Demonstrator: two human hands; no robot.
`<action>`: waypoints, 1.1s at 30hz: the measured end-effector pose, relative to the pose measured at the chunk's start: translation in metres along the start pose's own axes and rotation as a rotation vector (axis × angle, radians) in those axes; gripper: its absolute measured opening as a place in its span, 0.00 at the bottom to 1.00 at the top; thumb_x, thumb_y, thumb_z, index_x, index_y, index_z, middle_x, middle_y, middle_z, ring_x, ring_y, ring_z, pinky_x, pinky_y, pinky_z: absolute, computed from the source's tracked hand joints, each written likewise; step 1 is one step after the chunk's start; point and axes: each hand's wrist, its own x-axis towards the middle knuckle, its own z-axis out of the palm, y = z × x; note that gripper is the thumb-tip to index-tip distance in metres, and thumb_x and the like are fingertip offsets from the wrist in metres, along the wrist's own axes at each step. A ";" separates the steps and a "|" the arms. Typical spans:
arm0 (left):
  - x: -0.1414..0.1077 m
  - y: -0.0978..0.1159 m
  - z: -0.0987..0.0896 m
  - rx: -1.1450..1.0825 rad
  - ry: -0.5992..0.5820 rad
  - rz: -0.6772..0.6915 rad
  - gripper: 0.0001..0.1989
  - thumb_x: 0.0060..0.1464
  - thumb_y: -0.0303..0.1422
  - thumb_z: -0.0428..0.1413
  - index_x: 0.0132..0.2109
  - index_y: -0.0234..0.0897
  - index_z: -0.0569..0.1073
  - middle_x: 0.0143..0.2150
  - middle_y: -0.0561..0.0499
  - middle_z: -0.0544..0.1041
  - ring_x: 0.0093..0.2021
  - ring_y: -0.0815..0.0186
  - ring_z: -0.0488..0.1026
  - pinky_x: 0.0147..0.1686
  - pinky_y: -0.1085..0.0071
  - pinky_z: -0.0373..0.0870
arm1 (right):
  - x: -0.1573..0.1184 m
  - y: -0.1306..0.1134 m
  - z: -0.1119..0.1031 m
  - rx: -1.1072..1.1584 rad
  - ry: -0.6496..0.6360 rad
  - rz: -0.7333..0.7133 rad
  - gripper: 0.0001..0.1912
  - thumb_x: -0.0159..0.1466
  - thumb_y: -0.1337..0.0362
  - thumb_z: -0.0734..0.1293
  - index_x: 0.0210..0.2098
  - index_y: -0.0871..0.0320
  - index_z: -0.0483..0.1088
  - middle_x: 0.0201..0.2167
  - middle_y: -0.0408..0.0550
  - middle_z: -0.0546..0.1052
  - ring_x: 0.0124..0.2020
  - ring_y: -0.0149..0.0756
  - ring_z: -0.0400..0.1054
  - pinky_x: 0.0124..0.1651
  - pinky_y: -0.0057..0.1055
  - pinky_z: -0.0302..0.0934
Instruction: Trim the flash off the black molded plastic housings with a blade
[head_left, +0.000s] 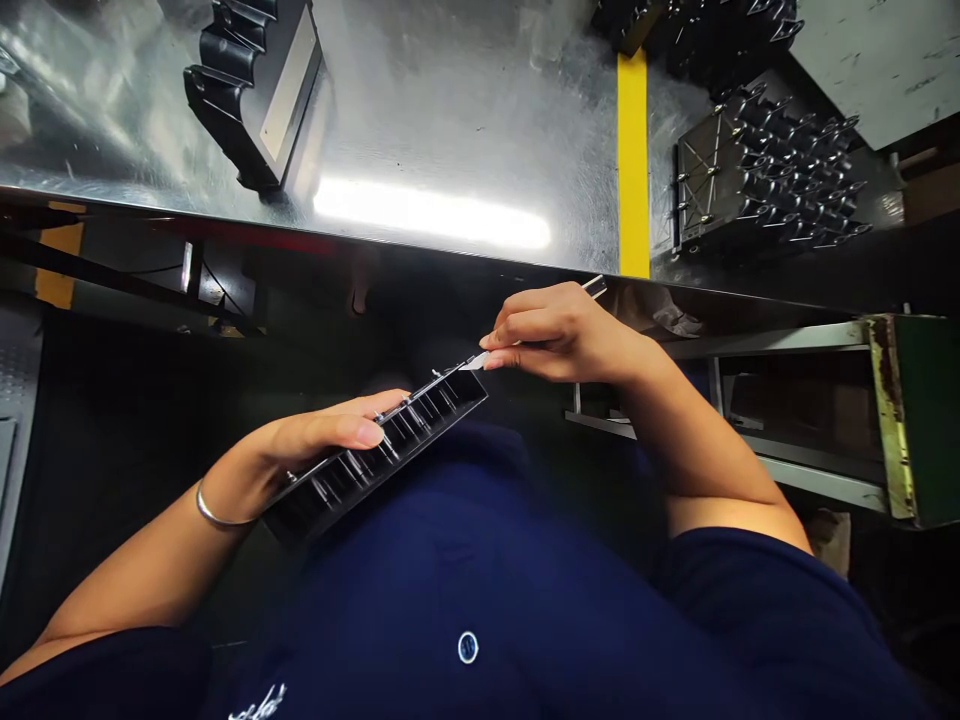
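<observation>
A black plastic part (420,415), a long open box with several thin ribs inside, is held tilted in front of my body. My left hand (330,430) grips it from the far left side, thumb over the rim and fingers behind. In my right hand (555,330) is a slim craft knife (595,288), pinched between thumb and fingers. Its pale blade rests against the upper right corner of the black part. The middle of the knife is hidden by the hand.
A metal table (465,120) lies beyond my hands, with yellow tape (633,165) across it. A ridged black part (255,90) stands at its left. Several stacked black parts (772,170) sit at the right. Below them is a green-sided metal frame (919,420).
</observation>
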 end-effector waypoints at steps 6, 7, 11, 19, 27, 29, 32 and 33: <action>0.007 -0.011 0.007 -0.263 -0.031 0.022 0.24 0.47 0.51 0.54 0.42 0.36 0.74 0.30 0.47 0.75 0.20 0.67 0.66 0.15 0.72 0.59 | 0.004 0.009 0.023 0.058 0.231 0.079 0.12 0.63 0.54 0.69 0.33 0.56 0.77 0.28 0.46 0.78 0.28 0.30 0.71 0.31 0.27 0.64; 0.009 -0.011 0.008 -0.286 -0.033 0.034 0.25 0.47 0.52 0.53 0.41 0.36 0.73 0.30 0.46 0.74 0.19 0.67 0.65 0.14 0.72 0.58 | 0.006 0.009 0.030 0.079 0.341 0.128 0.13 0.63 0.54 0.69 0.33 0.56 0.77 0.28 0.46 0.79 0.28 0.31 0.72 0.31 0.28 0.65; 0.018 -0.007 0.009 -0.184 0.107 0.158 0.24 0.47 0.51 0.57 0.41 0.35 0.71 0.30 0.49 0.72 0.23 0.67 0.65 0.19 0.71 0.62 | 0.012 0.003 0.052 0.139 0.686 0.359 0.15 0.67 0.55 0.64 0.33 0.58 0.75 0.25 0.44 0.77 0.25 0.28 0.70 0.30 0.26 0.64; 0.026 -0.009 0.007 0.056 0.345 0.244 0.28 0.47 0.49 0.59 0.51 0.37 0.68 0.42 0.48 0.70 0.42 0.59 0.66 0.38 0.66 0.65 | 0.012 -0.013 0.052 -0.082 0.465 0.354 0.14 0.69 0.62 0.61 0.32 0.59 0.76 0.26 0.44 0.79 0.26 0.27 0.71 0.30 0.23 0.61; 0.029 -0.008 0.007 0.073 0.320 0.218 0.29 0.46 0.49 0.60 0.50 0.37 0.68 0.41 0.49 0.70 0.40 0.60 0.65 0.38 0.67 0.64 | 0.006 -0.015 0.053 -0.209 0.292 0.369 0.24 0.71 0.58 0.58 0.20 0.59 0.68 0.16 0.41 0.68 0.19 0.24 0.59 0.25 0.26 0.50; 0.029 -0.008 0.006 0.056 0.278 0.231 0.28 0.47 0.49 0.59 0.51 0.37 0.68 0.38 0.50 0.69 0.36 0.62 0.65 0.34 0.68 0.63 | 0.004 -0.015 0.049 -0.149 0.300 0.349 0.22 0.71 0.58 0.58 0.23 0.59 0.70 0.18 0.41 0.70 0.19 0.24 0.61 0.25 0.25 0.52; 0.031 -0.009 0.004 0.042 0.242 0.272 0.29 0.49 0.50 0.57 0.53 0.36 0.69 0.36 0.51 0.70 0.34 0.63 0.65 0.33 0.68 0.64 | 0.002 -0.014 0.044 -0.052 0.422 0.368 0.20 0.71 0.57 0.57 0.30 0.58 0.73 0.22 0.42 0.74 0.23 0.26 0.67 0.29 0.24 0.59; 0.032 -0.009 0.004 0.065 0.274 0.295 0.30 0.49 0.50 0.57 0.54 0.36 0.69 0.38 0.50 0.71 0.35 0.62 0.67 0.35 0.67 0.66 | 0.001 -0.014 0.043 -0.052 0.456 0.383 0.19 0.71 0.57 0.57 0.31 0.58 0.74 0.23 0.43 0.75 0.24 0.27 0.68 0.30 0.24 0.60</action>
